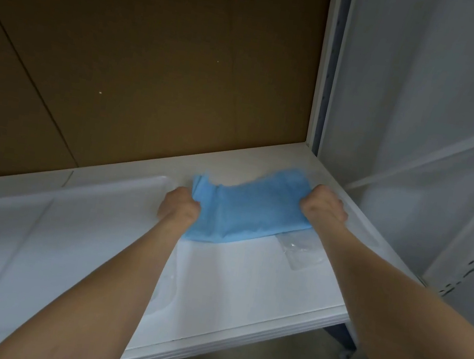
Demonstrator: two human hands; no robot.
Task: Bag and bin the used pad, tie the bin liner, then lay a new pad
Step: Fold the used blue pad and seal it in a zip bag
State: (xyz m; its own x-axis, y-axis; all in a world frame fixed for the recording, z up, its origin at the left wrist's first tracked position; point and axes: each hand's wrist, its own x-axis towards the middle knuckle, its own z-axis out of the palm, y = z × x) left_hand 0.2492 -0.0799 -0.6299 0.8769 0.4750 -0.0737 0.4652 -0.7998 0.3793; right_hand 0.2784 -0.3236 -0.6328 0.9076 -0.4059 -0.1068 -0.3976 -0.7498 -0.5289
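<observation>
Head view shows the left hand (180, 205) and right hand (324, 205) each gripping an end of a blue pad (251, 209). It sags over a white shelf (244, 285), beside what may be a clear wrapper (300, 250).

Both arms reached forward over a white shelf (244, 288); the left hand (179, 207) was curled into a fist round the left end of a blue pad (249, 209), and the right hand (324, 206) gripped its right end in the same way; the pad, creased and partly folded, was stretched between them, its top edge dipping in the middle and its lower edge touching the shelf; a piece of clear plastic (302, 250) lay on the shelf just below the right hand, partly under the pad; a shallow white tray (70, 216) sat to the left, crossed by the left forearm; a brown board (153, 74) backed the shelf; a white upright (327, 70) stood at its far right corner.
</observation>
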